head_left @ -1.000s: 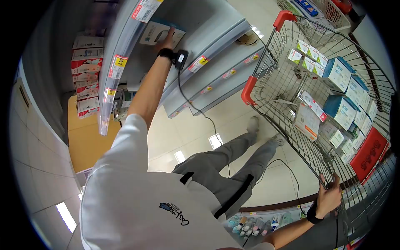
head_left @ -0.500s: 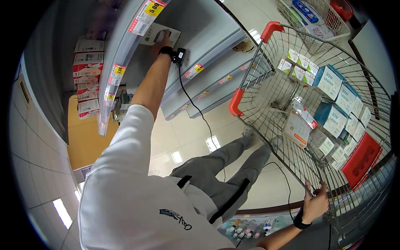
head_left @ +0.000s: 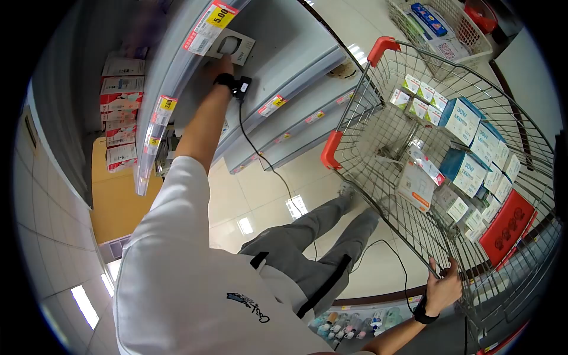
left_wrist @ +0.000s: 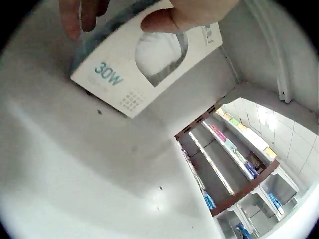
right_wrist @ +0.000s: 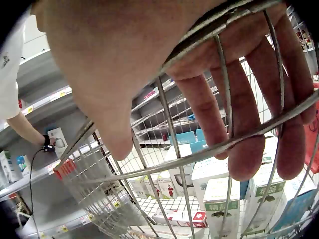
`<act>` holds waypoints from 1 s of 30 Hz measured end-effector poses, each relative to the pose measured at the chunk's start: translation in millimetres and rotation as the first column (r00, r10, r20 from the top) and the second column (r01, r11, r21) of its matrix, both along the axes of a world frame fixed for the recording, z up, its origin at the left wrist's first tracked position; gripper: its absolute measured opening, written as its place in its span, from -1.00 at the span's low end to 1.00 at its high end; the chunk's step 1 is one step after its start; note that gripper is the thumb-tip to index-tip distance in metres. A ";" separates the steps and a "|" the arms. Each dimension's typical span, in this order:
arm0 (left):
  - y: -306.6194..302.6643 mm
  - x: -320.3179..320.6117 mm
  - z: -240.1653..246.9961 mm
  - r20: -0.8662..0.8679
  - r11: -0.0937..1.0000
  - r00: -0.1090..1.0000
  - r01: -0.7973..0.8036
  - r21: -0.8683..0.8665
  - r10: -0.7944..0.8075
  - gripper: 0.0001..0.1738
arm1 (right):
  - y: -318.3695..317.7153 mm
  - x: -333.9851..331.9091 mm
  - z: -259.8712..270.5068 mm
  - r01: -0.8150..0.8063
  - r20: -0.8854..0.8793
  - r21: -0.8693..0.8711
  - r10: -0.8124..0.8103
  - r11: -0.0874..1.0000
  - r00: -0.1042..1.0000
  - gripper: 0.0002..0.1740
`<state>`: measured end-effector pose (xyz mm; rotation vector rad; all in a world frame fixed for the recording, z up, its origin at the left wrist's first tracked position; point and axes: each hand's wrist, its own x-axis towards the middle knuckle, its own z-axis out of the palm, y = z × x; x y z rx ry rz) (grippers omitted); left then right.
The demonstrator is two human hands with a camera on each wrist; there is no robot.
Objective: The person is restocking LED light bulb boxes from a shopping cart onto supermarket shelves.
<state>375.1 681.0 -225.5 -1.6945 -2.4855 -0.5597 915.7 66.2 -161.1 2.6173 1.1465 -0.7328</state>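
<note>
Up on the grey metal shelf (head_left: 290, 53), here's the white cardboard box marked 30W, blue-sided (left_wrist: 104, 83), and the left hand (head_left: 219, 70) has it: thumb (left_wrist: 162, 21) across the face, fingers (left_wrist: 70, 17) down by the blue side, spread about as wide as the box is deep. It looks light and stiff, smooth enough to slip a little. The cut-out window is the weak spot, with a pale rounded thing (left_wrist: 158, 50) inside that's probably fragile; solid side panels make the better hold. The right hand (head_left: 444, 290) grips the silver wire cart (head_left: 331, 151), fingers loosely bent over its rail.
</note>
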 end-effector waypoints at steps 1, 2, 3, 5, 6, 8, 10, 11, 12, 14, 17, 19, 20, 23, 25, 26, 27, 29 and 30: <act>-7.0 20.8 4.6 -0.001 1.000 1.000 -0.007 0.003 0.007 -0.45 | -1.5 0.1 -1.7 -0.012 0.016 0.008 0.011 1.000 1.000 -0.36; -11.7 41.4 7.6 0.055 0.995 0.993 -0.102 0.010 0.101 -0.43 | -2.2 0.1 -2.5 -0.020 0.034 0.016 0.019 1.000 0.999 -0.35; -13.6 51.2 8.5 0.114 0.981 0.975 -0.194 0.010 0.192 -0.42 | -1.9 0.1 -2.1 -0.021 0.036 0.017 0.020 1.000 0.999 -0.35; 16.6 -0.1 -22.2 0.155 0.981 0.969 -0.184 -0.069 0.192 -0.25 | -2.3 -0.4 -0.4 -0.003 0.011 0.035 0.003 0.999 1.000 -0.38; 40.0 -38.1 -48.7 0.056 0.982 0.982 -0.179 -0.060 0.182 -0.21 | -1.3 -0.3 0.1 0.001 0.015 0.036 -0.001 0.999 1.000 -0.38; 47.9 -56.6 -50.0 -0.044 0.983 0.984 -0.176 -0.051 0.174 -0.17 | 0.8 -0.6 2.0 0.014 0.011 -0.007 -0.014 1.000 1.000 -0.37; 17.1 -30.1 4.2 -0.317 0.898 0.949 -0.135 -0.419 -0.005 -0.03 | 1.4 -0.5 3.0 0.019 0.009 0.000 -0.019 1.000 1.000 -0.37; 12.2 -25.5 4.5 -0.318 0.898 0.948 -0.135 -0.419 -0.006 -0.03 | 1.8 -0.6 3.0 0.020 0.007 0.009 -0.020 1.000 1.000 -0.36; 8.4 -20.0 5.0 -0.152 0.963 0.981 -0.152 -0.224 0.119 0.08 | 1.6 -1.0 2.5 0.021 0.005 0.011 -0.021 1.000 1.000 -0.36; 6.4 -8.6 5.4 0.039 0.978 0.978 -0.205 -0.025 0.206 0.18 | 1.2 -0.9 0.9 0.007 0.031 0.017 -0.008 1.000 0.999 -0.33; 8.3 24.5 10.4 0.039 0.984 0.988 -0.144 -0.103 0.149 0.48 | -0.9 0.3 -1.0 0.011 0.017 0.023 -0.012 1.000 1.000 -0.33; -5.5 62.4 12.8 0.229 0.958 0.930 -0.270 -0.099 0.286 0.60 | -1.8 0.7 -1.7 0.006 0.020 0.028 -0.006 1.000 1.000 -0.33; -17.0 87.3 20.7 0.254 0.922 0.886 -0.380 -0.076 0.387 0.59 | -2.0 0.9 -1.7 0.001 0.022 0.032 -0.002 0.999 1.000 -0.33; -12.2 87.5 7.3 0.278 0.888 0.851 -0.460 -0.018 0.447 0.44 | 0.3 0.8 -0.8 -0.017 0.044 0.015 0.016 1.000 0.999 -0.34; -11.9 96.5 6.9 0.260 0.864 0.830 -0.503 -0.032 0.493 0.40 | 0.1 -0.1 -1.2 -0.018 0.047 0.021 0.017 1.000 0.999 -0.34; -12.2 103.4 9.5 0.247 0.842 0.811 -0.537 -0.044 0.531 0.36 | -0.6 -1.3 -1.7 -0.010 0.054 0.030 0.009 0.999 0.998 -0.35; -9.5 101.7 8.0 0.247 0.843 0.812 -0.536 -0.044 0.529 0.36 | -0.5 -0.8 -2.2 -0.009 0.055 0.031 0.007 0.999 0.998 -0.35; -1.9 96.8 4.3 0.269 0.837 0.801 -0.546 -0.037 0.534 0.32 | -0.9 0.6 -2.6 -0.007 0.033 0.014 0.007 1.000 0.999 -0.35; 0.4 94.0 3.5 0.267 0.837 0.802 -0.546 -0.038 0.535 0.32 | -0.5 0.7 -2.1 -0.007 0.032 0.013 0.007 1.000 0.999 -0.35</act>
